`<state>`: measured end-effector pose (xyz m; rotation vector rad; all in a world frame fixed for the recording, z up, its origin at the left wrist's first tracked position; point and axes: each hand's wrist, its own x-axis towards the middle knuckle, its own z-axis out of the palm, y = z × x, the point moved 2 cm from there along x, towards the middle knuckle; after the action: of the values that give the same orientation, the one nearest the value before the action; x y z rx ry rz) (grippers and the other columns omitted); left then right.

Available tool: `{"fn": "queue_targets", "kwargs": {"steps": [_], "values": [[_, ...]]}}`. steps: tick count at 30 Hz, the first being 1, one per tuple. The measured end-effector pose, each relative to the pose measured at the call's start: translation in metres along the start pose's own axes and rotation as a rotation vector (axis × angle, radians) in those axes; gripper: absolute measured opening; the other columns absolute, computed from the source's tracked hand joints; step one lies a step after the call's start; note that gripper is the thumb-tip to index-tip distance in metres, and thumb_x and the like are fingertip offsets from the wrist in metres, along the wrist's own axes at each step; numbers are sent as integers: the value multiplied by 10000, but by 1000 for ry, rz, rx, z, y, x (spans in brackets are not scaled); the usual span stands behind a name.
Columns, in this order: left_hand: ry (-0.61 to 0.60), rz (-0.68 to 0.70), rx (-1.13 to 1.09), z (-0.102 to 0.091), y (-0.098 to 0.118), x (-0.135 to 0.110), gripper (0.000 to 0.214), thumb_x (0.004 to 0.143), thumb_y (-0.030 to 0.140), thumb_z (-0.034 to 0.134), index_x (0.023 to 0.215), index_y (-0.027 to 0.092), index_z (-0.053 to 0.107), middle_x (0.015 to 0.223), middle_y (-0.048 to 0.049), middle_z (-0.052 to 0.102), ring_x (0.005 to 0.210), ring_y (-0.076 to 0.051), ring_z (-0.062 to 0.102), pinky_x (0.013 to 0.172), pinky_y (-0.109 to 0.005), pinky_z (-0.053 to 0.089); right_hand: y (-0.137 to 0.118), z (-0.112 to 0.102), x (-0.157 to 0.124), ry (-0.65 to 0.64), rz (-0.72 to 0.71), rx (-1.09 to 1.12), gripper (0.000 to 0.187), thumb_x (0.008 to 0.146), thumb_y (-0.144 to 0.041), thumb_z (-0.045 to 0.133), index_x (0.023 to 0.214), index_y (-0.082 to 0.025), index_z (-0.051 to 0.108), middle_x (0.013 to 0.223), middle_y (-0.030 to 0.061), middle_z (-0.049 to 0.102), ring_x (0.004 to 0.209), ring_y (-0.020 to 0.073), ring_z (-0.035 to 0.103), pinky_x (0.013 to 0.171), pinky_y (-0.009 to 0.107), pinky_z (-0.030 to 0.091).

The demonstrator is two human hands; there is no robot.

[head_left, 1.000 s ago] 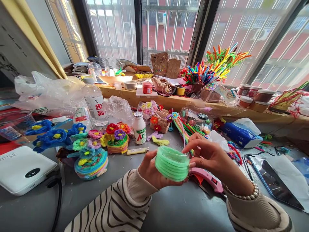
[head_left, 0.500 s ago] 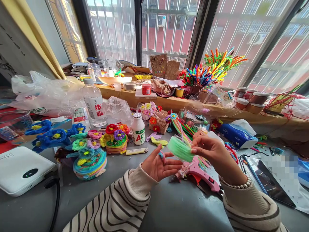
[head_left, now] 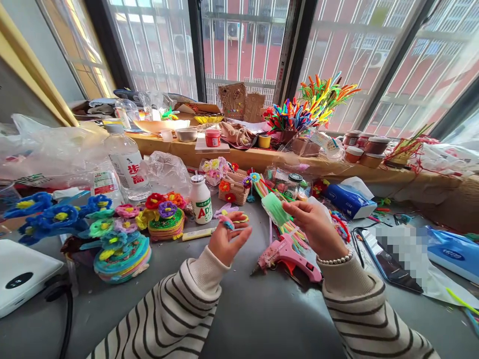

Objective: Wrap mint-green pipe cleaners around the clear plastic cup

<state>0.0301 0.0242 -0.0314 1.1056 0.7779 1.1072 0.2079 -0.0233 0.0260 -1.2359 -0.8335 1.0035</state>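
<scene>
My right hand (head_left: pixel 314 227) pinches a light green ribbed piece (head_left: pixel 276 208) by its right end, between thumb and fingers; it looks like stacked fuzzy pipe cleaners. My left hand (head_left: pixel 230 239) is empty, fingers loosely bent and thumb apart, with a pink-and-blue fuzzy ring (head_left: pixel 226 221) on one finger. Below the green piece lies a pink glue gun (head_left: pixel 286 252), its nozzle pointing left. Behind it, a bundle of pastel pipe cleaners (head_left: pixel 262 192) leans across the table. Near my left hand are a white AD drink bottle (head_left: pixel 201 199) and a pale yellow stick (head_left: pixel 198 234).
Pipe-cleaner flowers stand on a coiled multicoloured base (head_left: pixel 121 262) and a smaller yellow-orange one (head_left: pixel 165 227). A clear water bottle (head_left: pixel 129 167), a woven basket (head_left: pixel 238 187), a blue tissue pack (head_left: pixel 348 199) and a phone (head_left: pixel 392 264) surround the hands. A white power bank (head_left: pixel 28 271) sits left.
My left hand has drawn back from the green piece, its fingers curling. My right hand still holds the piece, now turned more side-on. The whole view has shifted left.
</scene>
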Motion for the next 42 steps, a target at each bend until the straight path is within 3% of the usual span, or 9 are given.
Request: {"fn": "queue_targets", "kwargs": {"steps": [3,5,11,18,24,27,31,36,42], "values": [[-43,324,317,11,8,2,582,578,298,712,1084,195,444,1152,-107,465,1015,-222,512,841,-387,442,3,5,-2,34,34,152,319,484,-396,759,574,-151,575,506,-76,411,452,31,281,414,192,221],[-81,452,445,18,13,5,683,579,319,711,1165,203,381,1225,-141,402,1066,-257,481,837,-419,449,5,9,-3,45,57,248,345,467,-421,756,585,-167,554,484,-92,342,427,30,234,388,187,192],[-241,495,434,28,19,17,728,576,284,722,1217,221,383,1273,-141,369,1058,-273,486,850,-423,446,12,22,-10,23,123,409,423,421,-427,769,719,-191,582,493,-109,285,410,17,197,372,159,168],[-293,331,268,18,12,17,720,571,213,725,1217,244,407,1228,-108,416,1007,-244,501,855,-420,447,17,32,-18,-20,134,336,309,535,-418,726,675,-161,627,478,-87,360,417,24,214,383,174,176],[-369,182,52,16,9,17,784,541,204,748,1235,282,393,1236,-100,415,1066,-270,480,871,-424,424,15,33,-20,-47,13,115,275,574,-418,706,637,-156,651,623,-9,585,543,80,431,518,225,323],[-380,137,-25,15,7,19,794,545,233,748,1245,312,379,1229,-94,421,1033,-270,511,843,-418,436,13,31,-20,-46,-89,-8,256,585,-414,704,626,-168,645,636,-11,565,611,104,450,599,249,340],[-497,80,-68,12,6,22,809,560,286,744,1264,310,345,1216,-91,455,979,-242,556,864,-403,426,8,28,-21,-28,-230,-172,236,615,-405,688,594,-180,622,650,-26,471,596,98,394,570,251,308],[-489,-161,-154,7,8,20,640,652,468,628,1209,256,397,1176,-91,519,1042,-256,527,783,-351,477,4,29,-22,-60,-352,-337,191,623,-380,691,624,-194,645,675,-17,436,607,114,392,566,265,321],[-487,-322,-284,6,8,16,439,722,365,590,1111,182,502,1103,-79,586,993,-208,555,799,-324,467,2,33,-24,-138,-562,-623,164,671,-369,662,645,-208,644,721,2,481,709,145,468,674,292,382]]}}
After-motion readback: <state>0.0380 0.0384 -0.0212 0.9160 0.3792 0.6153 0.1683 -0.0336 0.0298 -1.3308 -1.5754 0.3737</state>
